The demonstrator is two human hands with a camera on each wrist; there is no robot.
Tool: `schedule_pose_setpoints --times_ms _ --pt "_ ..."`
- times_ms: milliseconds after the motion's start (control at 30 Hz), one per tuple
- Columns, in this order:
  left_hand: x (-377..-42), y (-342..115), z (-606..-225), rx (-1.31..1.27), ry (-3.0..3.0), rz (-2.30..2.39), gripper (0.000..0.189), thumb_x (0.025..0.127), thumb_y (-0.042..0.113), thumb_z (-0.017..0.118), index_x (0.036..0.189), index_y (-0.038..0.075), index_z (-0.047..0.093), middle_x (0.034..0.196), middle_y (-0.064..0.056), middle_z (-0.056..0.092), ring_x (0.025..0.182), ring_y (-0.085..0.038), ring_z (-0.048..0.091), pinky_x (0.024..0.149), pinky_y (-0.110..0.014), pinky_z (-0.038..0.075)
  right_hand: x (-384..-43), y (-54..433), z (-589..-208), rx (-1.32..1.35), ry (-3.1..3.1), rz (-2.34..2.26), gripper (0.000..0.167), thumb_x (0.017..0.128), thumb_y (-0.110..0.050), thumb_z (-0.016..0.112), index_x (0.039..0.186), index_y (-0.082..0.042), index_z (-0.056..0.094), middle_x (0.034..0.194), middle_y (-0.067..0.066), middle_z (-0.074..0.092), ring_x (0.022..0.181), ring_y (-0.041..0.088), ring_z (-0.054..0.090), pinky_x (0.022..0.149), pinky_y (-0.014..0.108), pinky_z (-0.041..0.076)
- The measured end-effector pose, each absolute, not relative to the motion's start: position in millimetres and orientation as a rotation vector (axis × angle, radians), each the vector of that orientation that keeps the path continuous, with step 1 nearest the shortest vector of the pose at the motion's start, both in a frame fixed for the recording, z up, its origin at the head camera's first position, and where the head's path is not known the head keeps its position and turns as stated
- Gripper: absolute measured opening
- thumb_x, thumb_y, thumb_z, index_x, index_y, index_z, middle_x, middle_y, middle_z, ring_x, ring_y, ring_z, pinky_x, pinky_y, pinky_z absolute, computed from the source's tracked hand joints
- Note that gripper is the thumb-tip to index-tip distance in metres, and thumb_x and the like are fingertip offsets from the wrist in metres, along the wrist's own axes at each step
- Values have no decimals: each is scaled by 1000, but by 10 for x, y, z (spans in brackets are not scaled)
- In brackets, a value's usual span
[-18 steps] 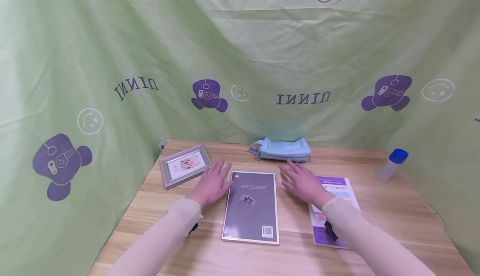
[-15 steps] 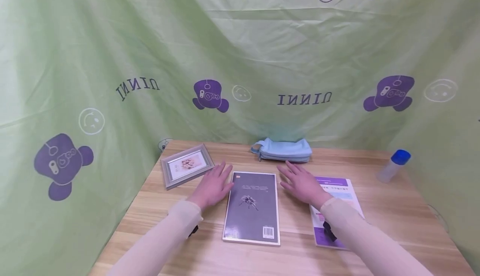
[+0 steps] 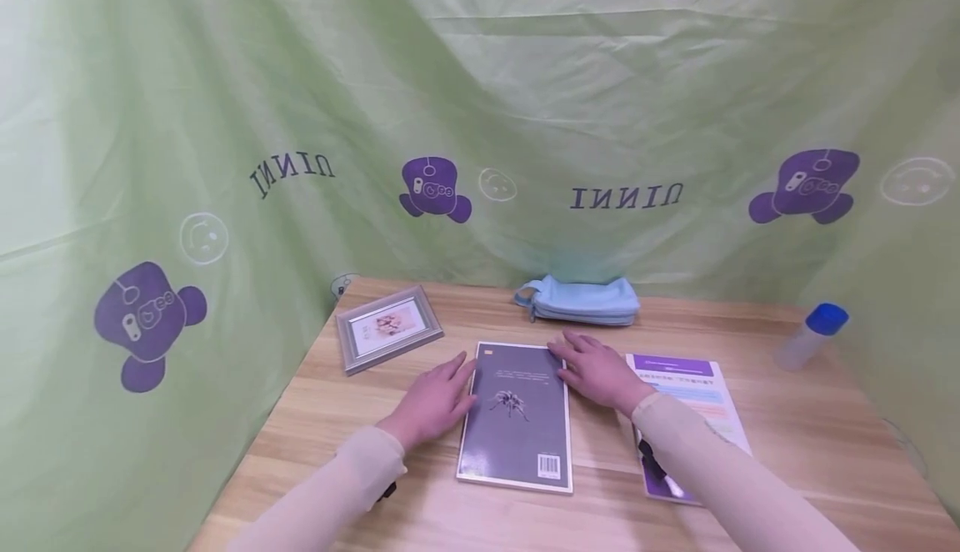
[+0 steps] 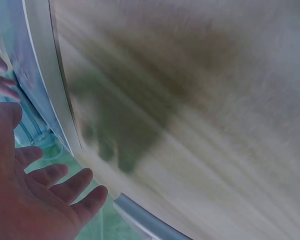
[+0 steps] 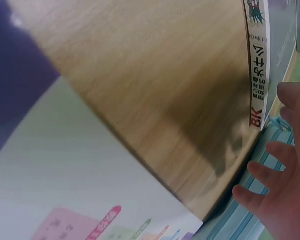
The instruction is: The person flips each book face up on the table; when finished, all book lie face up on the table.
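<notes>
A grey book with a spider picture and a barcode lies flat on the wooden table. My left hand is at its left edge, fingers extended; the left wrist view shows that hand with fingers spread and nothing in them. On the other side, my right hand has its fingertips by the upper right corner of the book. In the right wrist view its spine faces this loosely extended hand. Whether either hand touches the book, I cannot tell.
A silver picture frame lies at the back left. Behind the book sits a light blue pencil case. Under my right forearm is a purple and white book; a blue-capped bottle stands far right. A green curtain hangs behind.
Both hands have moved inward to the sides of the grey book. The head view has shifted slightly, so everything appears farther right.
</notes>
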State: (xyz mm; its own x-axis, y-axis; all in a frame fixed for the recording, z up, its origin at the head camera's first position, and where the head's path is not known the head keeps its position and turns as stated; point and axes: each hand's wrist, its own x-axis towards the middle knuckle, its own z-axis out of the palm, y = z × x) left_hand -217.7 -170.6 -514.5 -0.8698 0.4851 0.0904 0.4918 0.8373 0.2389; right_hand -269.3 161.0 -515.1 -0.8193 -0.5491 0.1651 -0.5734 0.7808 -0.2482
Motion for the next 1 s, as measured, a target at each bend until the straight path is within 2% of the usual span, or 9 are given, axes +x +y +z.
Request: schedule_pose_setpoints --times_ms 400,667,1000 --pt "-1856 -1631 -5169 -916 -2954 -315 64 104 37 63 156 6 46 159 -22 43 142 -40 47 113 -56 41 -2748 1546 -5219 987 -2894 396 49 103 -24 66 150 -12 58 156 27 44 137 53 46 106 68 42" --pt "-1698 -1583 -5151 -975 -2963 -214 64 104 40 62 157 9 46 160 -19 44 145 -41 42 117 -55 37 -2769 1522 -5229 1024 -2882 350 49 102 -26 69 148 -13 61 154 28 47 136 52 48 107 66 43" --pt "-1510 -1533 -5172 -1092 -2906 -151 61 102 43 65 152 9 55 158 -17 47 143 -39 46 116 -52 39 -2765 1536 -5247 1061 -2880 394 46 103 -22 67 147 -12 61 149 29 51 133 50 52 107 63 44"
